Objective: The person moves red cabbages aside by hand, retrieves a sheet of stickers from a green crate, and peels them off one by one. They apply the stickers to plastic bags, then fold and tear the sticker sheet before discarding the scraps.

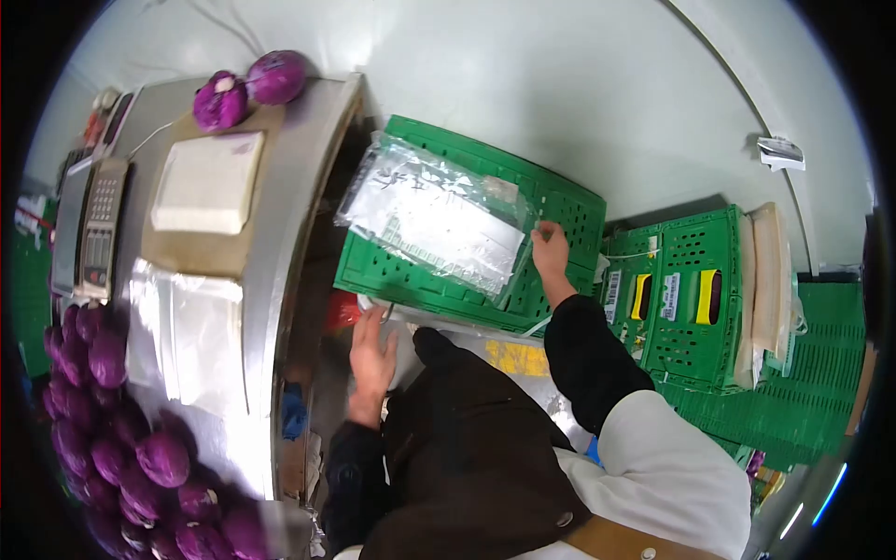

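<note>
The plastic bag [439, 219] is laid flat on the green crate [359, 266], seemingly for support; whether it is pinched by the right hand's [553, 252] grip cannot be told; the left hand [371, 359] is held open

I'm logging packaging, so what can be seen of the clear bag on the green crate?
The clear plastic bag looks thin, wrinkled and shiny, with dark markings and a white, sheet-like area. It lies flat across the green crate. The right hand has its fingertips at one edge; whether they grip is unclear.
</note>
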Motion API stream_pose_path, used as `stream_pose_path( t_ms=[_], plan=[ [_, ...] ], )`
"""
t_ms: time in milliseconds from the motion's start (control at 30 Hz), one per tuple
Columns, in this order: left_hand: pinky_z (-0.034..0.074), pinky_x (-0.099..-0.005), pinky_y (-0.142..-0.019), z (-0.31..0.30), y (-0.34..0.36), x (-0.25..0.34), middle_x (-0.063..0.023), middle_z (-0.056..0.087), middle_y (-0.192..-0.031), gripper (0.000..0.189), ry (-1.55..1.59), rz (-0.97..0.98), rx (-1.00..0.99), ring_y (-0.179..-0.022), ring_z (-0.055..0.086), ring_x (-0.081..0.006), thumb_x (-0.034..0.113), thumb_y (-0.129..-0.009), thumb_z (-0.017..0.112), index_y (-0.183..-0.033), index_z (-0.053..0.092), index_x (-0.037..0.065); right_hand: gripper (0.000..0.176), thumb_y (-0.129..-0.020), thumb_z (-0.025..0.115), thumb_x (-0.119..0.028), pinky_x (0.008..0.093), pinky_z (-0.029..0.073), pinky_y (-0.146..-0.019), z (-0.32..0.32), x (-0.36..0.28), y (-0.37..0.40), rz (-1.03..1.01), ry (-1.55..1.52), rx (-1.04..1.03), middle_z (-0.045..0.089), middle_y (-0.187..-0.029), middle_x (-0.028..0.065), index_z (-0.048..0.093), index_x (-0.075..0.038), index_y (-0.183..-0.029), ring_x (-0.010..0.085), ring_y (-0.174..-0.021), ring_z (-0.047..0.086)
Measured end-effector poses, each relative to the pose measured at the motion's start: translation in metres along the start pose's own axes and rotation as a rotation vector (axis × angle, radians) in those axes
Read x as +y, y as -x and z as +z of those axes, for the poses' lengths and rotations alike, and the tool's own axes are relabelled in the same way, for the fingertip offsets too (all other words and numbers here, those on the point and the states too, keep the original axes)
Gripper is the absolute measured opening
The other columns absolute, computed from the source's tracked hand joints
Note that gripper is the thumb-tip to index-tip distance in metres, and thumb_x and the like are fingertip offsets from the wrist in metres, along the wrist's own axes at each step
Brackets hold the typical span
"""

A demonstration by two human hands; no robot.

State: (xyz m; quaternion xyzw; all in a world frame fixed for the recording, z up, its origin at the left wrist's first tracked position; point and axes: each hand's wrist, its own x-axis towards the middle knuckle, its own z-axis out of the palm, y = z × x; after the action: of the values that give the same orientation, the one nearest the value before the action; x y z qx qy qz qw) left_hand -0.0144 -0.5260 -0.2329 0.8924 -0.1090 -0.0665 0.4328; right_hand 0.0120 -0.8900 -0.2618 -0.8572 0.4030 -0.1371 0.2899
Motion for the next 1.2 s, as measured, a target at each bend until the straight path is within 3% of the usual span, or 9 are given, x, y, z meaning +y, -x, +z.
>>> stream_pose_path(
  t_ms=[67,133,267,400,467,600,700,1000,1200],
  plan=[
    [0.032,-0.0412,-0.101,0.022,-0.048,0.025,-0.0151,0.038,-0.135,0.054,-0.045,0.181,-0.103,-0.126,0.034,-0.0332,0.011,-0.075,0.065,-0.124,0.045,0.006,0.032,-0.083,0.058,-0.020,0.0344,0.049,-0.073,0.001,0.006,-0.002,0.157,-0.078,-0.092,0.061,-0.103,0.0142,0.056,-0.001,-0.109,0.0216,-0.082,0.063],
    [0.027,-0.0439,-0.103,0.047,-0.077,0.031,-0.0149,0.033,-0.138,0.058,-0.159,0.221,-0.176,-0.130,0.028,-0.0328,0.015,-0.075,0.065,-0.127,0.043,0.008,0.030,-0.086,0.054,-0.017,0.0315,0.050,-0.067,-0.005,0.002,-0.003,0.569,-0.749,-0.424,0.062,-0.097,0.0134,0.053,-0.001,-0.111,0.0197,-0.079,0.062],
    [0.017,-0.0527,-0.105,0.086,-0.089,0.018,-0.0145,0.023,-0.144,0.067,-0.381,0.173,-0.358,-0.135,0.015,-0.0332,0.026,-0.075,0.065,-0.134,0.036,0.011,0.036,-0.086,0.056,-0.019,0.0288,0.049,-0.057,-0.004,0.015,-0.014,0.554,-0.806,-0.729,0.062,-0.098,0.0136,0.050,-0.001,-0.116,0.0157,-0.071,0.061],
    [0.015,-0.0554,-0.105,0.090,-0.084,0.016,-0.0147,0.020,-0.146,0.070,-0.434,0.203,-0.345,-0.136,0.014,-0.0334,0.027,-0.075,0.065,-0.135,0.035,0.011,0.030,-0.083,0.061,-0.018,0.0284,0.046,-0.058,-0.007,-0.013,-0.015,0.293,-0.358,-0.690,0.061,-0.102,0.0129,0.056,-0.003,-0.108,0.0151,-0.069,0.058],
    [0.016,-0.0546,-0.104,0.089,-0.084,0.016,-0.0166,0.016,-0.147,0.074,-0.446,0.204,-0.376,-0.136,0.011,-0.0346,0.027,-0.075,0.066,-0.138,0.030,0.012,0.023,-0.080,0.064,-0.015,0.0301,0.046,-0.063,-0.007,-0.023,-0.014,-0.158,0.335,-0.479,0.060,-0.104,0.0089,0.059,-0.004,-0.099,0.0157,-0.073,0.057],
    [0.014,-0.0546,-0.105,0.091,-0.084,0.014,-0.0161,0.015,-0.147,0.076,-0.425,0.198,-0.371,-0.137,0.011,-0.0344,0.027,-0.074,0.066,-0.138,0.028,0.011,0.018,-0.076,0.065,-0.013,0.0287,0.046,-0.067,-0.006,-0.003,-0.020,-0.307,0.237,-0.373,0.060,-0.098,0.0075,0.061,-0.007,-0.093,0.0176,-0.077,0.057],
    [0.013,-0.0546,-0.105,0.090,-0.085,0.016,-0.0169,0.014,-0.147,0.081,-0.364,0.178,-0.362,-0.137,0.010,-0.0346,0.028,-0.073,0.067,-0.139,0.025,0.007,0.019,-0.079,0.065,-0.018,0.0262,0.044,-0.070,-0.031,0.011,-0.029,-0.040,-0.403,-0.553,0.061,-0.085,0.0048,0.059,-0.002,-0.089,0.0139,-0.076,0.054],
    [0.021,-0.0512,-0.105,0.078,-0.091,0.026,-0.0205,0.024,-0.143,0.079,-0.272,0.150,-0.284,-0.133,0.023,-0.0350,0.029,-0.073,0.068,-0.135,0.028,-0.001,0.012,-0.081,0.063,-0.010,0.0192,0.041,-0.069,-0.186,-0.001,-0.029,-0.104,-0.609,-0.127,0.058,-0.083,-0.0023,0.060,-0.002,-0.090,0.0046,-0.076,0.050],
    [0.035,-0.0390,-0.098,0.037,-0.069,0.101,-0.0185,0.037,-0.136,0.074,0.494,0.035,-0.517,-0.126,0.037,-0.0279,0.017,-0.076,0.067,-0.135,0.028,0.000,0.014,-0.082,0.061,-0.007,0.0172,0.040,-0.070,-0.241,-0.087,0.030,-0.153,-0.810,-0.116,0.059,-0.087,-0.0024,0.061,-0.002,-0.095,0.0037,-0.077,0.051]
  ],
)
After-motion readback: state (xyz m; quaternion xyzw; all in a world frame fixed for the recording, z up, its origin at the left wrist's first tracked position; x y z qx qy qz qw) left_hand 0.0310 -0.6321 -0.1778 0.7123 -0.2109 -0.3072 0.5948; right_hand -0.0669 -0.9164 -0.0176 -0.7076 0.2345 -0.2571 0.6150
